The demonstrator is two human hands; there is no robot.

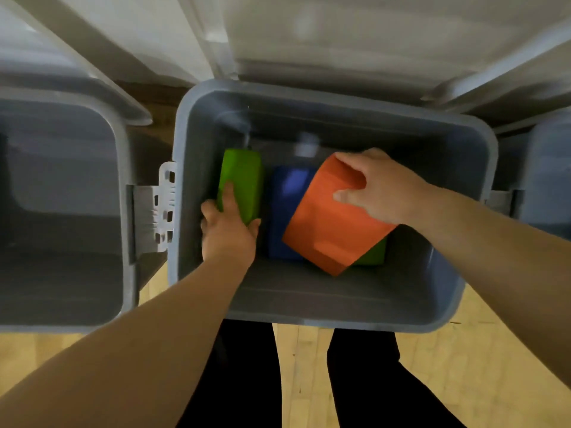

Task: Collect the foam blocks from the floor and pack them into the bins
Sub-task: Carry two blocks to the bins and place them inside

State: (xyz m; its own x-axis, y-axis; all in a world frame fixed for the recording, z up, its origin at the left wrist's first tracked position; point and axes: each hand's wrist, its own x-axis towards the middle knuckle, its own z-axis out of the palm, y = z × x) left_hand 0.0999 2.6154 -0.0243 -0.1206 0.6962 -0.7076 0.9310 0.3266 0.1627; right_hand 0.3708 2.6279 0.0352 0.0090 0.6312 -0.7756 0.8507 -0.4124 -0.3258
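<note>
I look down into a grey bin (340,310) in the middle of the view. My left hand (227,233) grips a green foam block (242,180) that stands on end against the bin's left wall. My right hand (375,186) holds a large orange foam block (327,230), tilted, by its top right corner. The orange block hangs above a blue block (285,211) on the bin floor. Part of a second green block (372,256) shows under the orange one.
A second grey bin (120,180) stands open on the left, joined by a white latch (160,208). Another bin's edge (550,180) shows on the right. White lids (340,41) stand open behind. My legs (309,381) are on the wooden floor.
</note>
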